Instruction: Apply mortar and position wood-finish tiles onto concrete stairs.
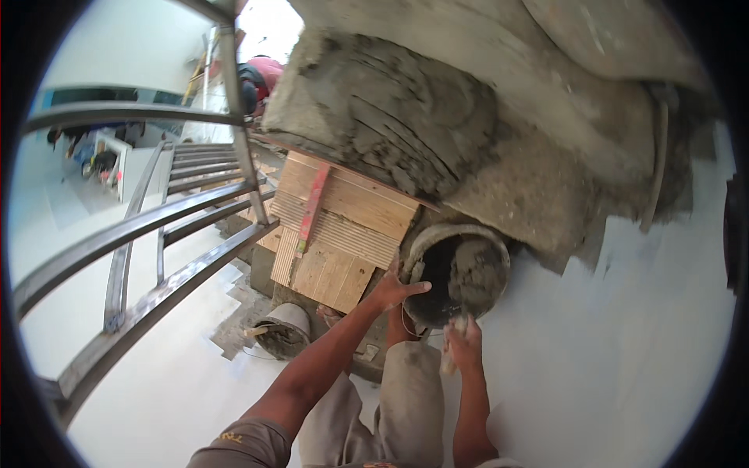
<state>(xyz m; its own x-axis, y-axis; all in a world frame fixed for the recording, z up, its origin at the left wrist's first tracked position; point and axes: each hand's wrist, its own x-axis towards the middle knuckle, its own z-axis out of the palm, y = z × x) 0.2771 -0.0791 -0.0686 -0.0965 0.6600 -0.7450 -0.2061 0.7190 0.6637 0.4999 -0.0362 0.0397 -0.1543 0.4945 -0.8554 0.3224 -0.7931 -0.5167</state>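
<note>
My left hand [396,287] is at the left rim of a dark bucket [499,234], thumb over the inside and fingers along the outside, gripping the edge. My right hand [465,343] is closed around the pale handle [448,364] of a trowel at the bucket's near side. The trowel's blade is hidden by wet grey mortar [477,271] inside the bucket. Left of the bucket, wood-look tiles [335,273] cover a step, and a red spirit level [314,207] lies across them.
Fresh mortar [390,109] is spread over the step above. A smaller bucket [285,327] stands near my feet. Metal railing [140,226] bars curve along the left. White wall [608,335] lies to the right. Another person [261,78] crouches at the upper left.
</note>
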